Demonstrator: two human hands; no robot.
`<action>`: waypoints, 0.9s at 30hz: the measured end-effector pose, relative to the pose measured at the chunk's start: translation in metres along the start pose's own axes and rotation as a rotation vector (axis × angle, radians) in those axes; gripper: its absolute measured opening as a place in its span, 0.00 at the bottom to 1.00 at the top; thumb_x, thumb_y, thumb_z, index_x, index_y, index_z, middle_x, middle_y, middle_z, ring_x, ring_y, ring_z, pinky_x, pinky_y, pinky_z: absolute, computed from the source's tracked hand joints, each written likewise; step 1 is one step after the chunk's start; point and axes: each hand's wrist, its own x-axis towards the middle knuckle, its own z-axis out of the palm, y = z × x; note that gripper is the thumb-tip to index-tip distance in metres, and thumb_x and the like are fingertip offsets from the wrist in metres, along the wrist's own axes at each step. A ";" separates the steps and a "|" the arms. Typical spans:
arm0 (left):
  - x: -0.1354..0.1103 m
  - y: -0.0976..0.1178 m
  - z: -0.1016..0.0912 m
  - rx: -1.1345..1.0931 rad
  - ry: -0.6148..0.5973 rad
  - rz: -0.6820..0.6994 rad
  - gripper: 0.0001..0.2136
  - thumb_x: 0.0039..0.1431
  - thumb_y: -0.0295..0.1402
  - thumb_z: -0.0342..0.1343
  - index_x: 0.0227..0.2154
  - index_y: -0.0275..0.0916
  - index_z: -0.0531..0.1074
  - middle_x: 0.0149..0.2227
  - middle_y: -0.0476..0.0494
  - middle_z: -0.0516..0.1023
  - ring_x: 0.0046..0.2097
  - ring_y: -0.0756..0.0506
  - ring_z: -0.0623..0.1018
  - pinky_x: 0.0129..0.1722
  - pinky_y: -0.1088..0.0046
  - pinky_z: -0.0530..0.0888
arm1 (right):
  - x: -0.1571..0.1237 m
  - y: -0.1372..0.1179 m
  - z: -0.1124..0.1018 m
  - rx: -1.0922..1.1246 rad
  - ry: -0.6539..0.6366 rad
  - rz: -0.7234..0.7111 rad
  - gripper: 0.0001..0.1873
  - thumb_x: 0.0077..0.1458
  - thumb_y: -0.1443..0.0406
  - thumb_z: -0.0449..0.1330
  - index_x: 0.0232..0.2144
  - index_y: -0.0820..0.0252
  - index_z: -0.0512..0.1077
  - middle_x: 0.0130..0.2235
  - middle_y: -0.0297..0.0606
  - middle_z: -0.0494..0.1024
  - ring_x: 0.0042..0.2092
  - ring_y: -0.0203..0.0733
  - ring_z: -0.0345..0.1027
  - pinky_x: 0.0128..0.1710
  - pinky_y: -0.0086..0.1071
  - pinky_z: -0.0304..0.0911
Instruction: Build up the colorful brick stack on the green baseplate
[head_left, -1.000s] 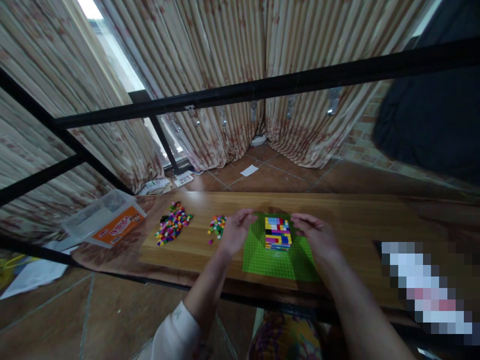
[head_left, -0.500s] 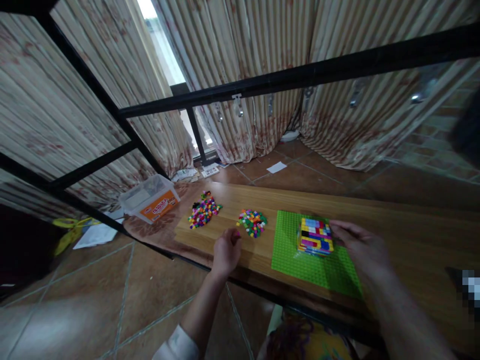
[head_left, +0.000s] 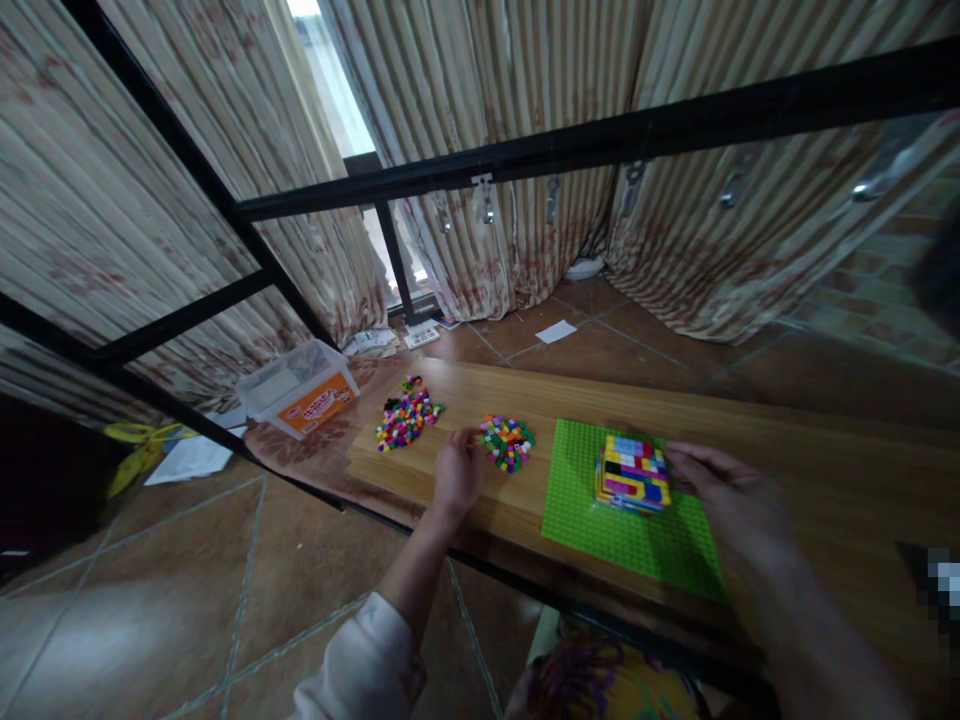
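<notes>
Left hand point(head_left: 457, 478) appears to pick at loose toy bricks point(head_left: 510, 443) from nine o'clock, grip unclear | right hand point(head_left: 739, 505), fingers bent, hold unclear, at three o'clock of brick block point(head_left: 634, 475) on green baseplate point(head_left: 574, 502) | next move likely needs a precise pinch

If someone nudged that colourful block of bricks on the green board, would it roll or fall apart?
The brick block would probably not roll, since its sides look flat. It seems broad for its height, so tipping looks unlikely. Its patchwork top suggests many small parts, so a hard knock might loosen some.
</notes>
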 end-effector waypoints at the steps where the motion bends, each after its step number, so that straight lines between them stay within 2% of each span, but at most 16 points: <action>1: 0.003 0.001 -0.001 0.062 -0.011 0.007 0.14 0.55 0.23 0.50 0.43 0.35 0.74 0.40 0.38 0.77 0.40 0.45 0.77 0.43 0.70 0.72 | 0.000 0.000 -0.001 -0.010 -0.002 -0.010 0.15 0.43 0.55 0.66 0.34 0.55 0.79 0.34 0.39 0.82 0.37 0.47 0.76 0.41 0.42 0.70; 7: 0.012 0.008 -0.003 0.342 -0.119 0.020 0.13 0.55 0.25 0.51 0.42 0.36 0.75 0.40 0.36 0.76 0.41 0.42 0.77 0.42 0.69 0.71 | 0.001 0.000 -0.002 -0.020 -0.026 -0.041 0.15 0.44 0.55 0.65 0.34 0.56 0.79 0.34 0.40 0.82 0.35 0.46 0.75 0.39 0.41 0.69; 13: 0.017 0.012 -0.005 0.384 -0.143 0.001 0.09 0.56 0.27 0.52 0.37 0.36 0.75 0.40 0.38 0.76 0.39 0.42 0.77 0.41 0.69 0.71 | 0.000 -0.003 -0.001 0.029 -0.031 -0.046 0.16 0.42 0.54 0.66 0.32 0.56 0.80 0.33 0.40 0.82 0.35 0.46 0.74 0.36 0.40 0.69; 16: 0.018 0.011 -0.009 0.338 -0.111 -0.001 0.07 0.56 0.29 0.52 0.34 0.35 0.74 0.39 0.38 0.75 0.37 0.44 0.76 0.38 0.70 0.70 | 0.001 -0.005 -0.001 0.043 -0.010 -0.062 0.16 0.42 0.53 0.66 0.32 0.56 0.79 0.33 0.40 0.82 0.34 0.46 0.74 0.36 0.40 0.68; 19: 0.010 0.018 -0.014 0.155 -0.020 0.001 0.06 0.56 0.31 0.53 0.34 0.36 0.73 0.38 0.41 0.75 0.31 0.48 0.74 0.34 0.72 0.69 | -0.001 -0.009 -0.001 0.062 0.017 -0.096 0.16 0.44 0.53 0.66 0.32 0.56 0.79 0.32 0.40 0.82 0.33 0.45 0.73 0.34 0.39 0.68; 21: 0.000 0.032 -0.013 -0.073 -0.005 -0.001 0.07 0.55 0.34 0.55 0.34 0.37 0.73 0.35 0.44 0.74 0.28 0.50 0.71 0.30 0.74 0.67 | -0.003 -0.015 0.000 0.104 0.031 -0.128 0.16 0.44 0.53 0.66 0.33 0.56 0.79 0.33 0.40 0.82 0.33 0.44 0.73 0.35 0.39 0.68; 22: -0.006 0.043 -0.011 -0.227 -0.046 -0.018 0.08 0.54 0.36 0.56 0.34 0.37 0.73 0.32 0.47 0.74 0.27 0.51 0.70 0.28 0.75 0.65 | -0.005 -0.018 0.001 0.130 0.024 -0.148 0.16 0.45 0.53 0.66 0.33 0.55 0.79 0.34 0.40 0.82 0.34 0.44 0.73 0.37 0.40 0.69; 24: -0.018 0.069 -0.006 -0.586 -0.201 -0.091 0.10 0.52 0.39 0.59 0.32 0.37 0.73 0.26 0.51 0.71 0.24 0.53 0.67 0.25 0.77 0.62 | -0.011 -0.025 0.003 0.171 -0.027 -0.188 0.15 0.45 0.54 0.67 0.35 0.54 0.79 0.37 0.39 0.82 0.37 0.45 0.74 0.41 0.41 0.69; 27: -0.027 0.111 0.001 -0.925 -0.535 -0.235 0.13 0.48 0.41 0.63 0.30 0.35 0.73 0.23 0.52 0.70 0.23 0.55 0.63 0.23 0.80 0.59 | -0.021 -0.035 0.004 0.197 -0.181 -0.227 0.14 0.47 0.55 0.67 0.37 0.51 0.79 0.41 0.38 0.81 0.42 0.45 0.74 0.45 0.40 0.68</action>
